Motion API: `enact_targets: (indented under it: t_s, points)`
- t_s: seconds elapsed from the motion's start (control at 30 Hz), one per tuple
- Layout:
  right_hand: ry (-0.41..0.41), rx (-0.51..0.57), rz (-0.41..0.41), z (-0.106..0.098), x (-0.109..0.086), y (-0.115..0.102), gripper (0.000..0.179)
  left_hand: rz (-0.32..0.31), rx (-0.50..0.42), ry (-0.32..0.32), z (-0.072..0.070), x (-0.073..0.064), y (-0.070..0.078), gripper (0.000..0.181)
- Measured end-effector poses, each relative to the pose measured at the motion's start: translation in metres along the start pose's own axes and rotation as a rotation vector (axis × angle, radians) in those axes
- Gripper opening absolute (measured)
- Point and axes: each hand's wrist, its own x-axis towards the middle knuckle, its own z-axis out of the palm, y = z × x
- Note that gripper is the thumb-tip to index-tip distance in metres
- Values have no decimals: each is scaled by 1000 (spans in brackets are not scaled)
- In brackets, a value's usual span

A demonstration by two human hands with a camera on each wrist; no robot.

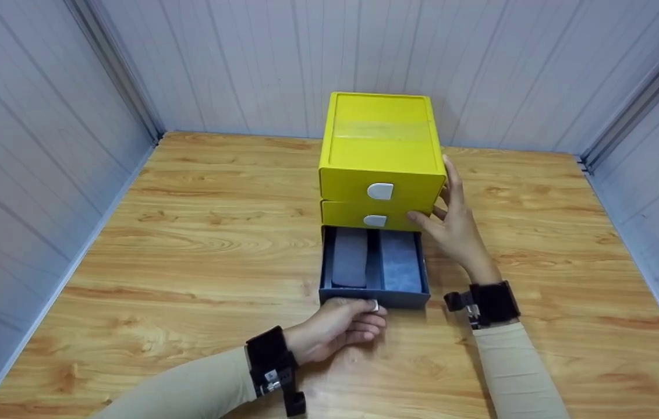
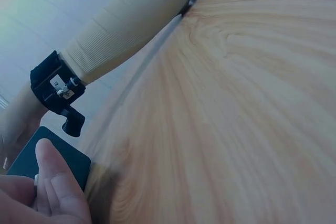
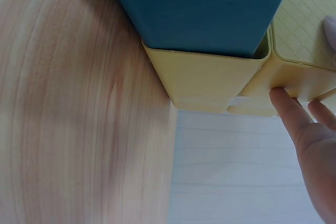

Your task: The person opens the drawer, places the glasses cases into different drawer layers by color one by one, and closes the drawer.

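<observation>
A yellow drawer cabinet stands on the wooden table, its dark blue bottom drawer pulled out toward me. My left hand pinches the white tab handle of that drawer between thumb and fingers. Inside the drawer lie a dark grey rounded case-like item and a bluish-grey rectangular block, side by side. My right hand rests on the cabinet's right side with its fingers extended, the thumb touching the front of the middle drawer. In the right wrist view, fingertips press the yellow side wall.
White panel walls enclose the table at the back and both sides. The cabinet stands near the back wall. The two upper drawers are closed, each with a white tab. Wood surface lies to either side of the cabinet.
</observation>
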Motion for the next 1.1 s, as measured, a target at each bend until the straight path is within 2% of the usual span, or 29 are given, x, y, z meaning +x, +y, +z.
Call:
enact_targets:
  t_s: [0.4, 1.1]
  points:
    - [7, -2, -3, -1, -1, 1, 108, 40, -26, 32, -1, 13, 9, 25]
    - [-6, 13, 3, 0, 1, 0, 108, 97, -58, 76, -6, 49, 33, 24]
